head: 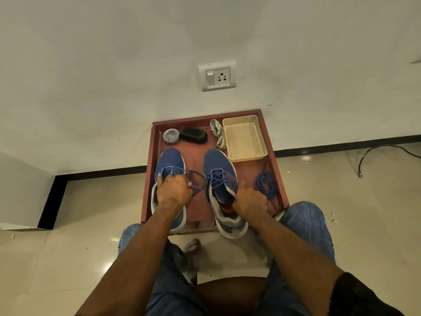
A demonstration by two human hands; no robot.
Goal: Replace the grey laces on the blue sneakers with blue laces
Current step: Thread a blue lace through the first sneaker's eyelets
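Blue laces [198, 182], soft and limp so best pinched near a tip, cross between two blue sneakers [218, 179] as your left hand [174, 190] grips them and your right hand [249, 201] holds a collar, on a red tray-table [276, 176] by a white wall [114, 65].

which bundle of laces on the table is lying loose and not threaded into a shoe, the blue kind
The loose blue laces coiled right of the right sneaker, beside the right hand. The other loose bundle, the grey laces, lies by the basket.
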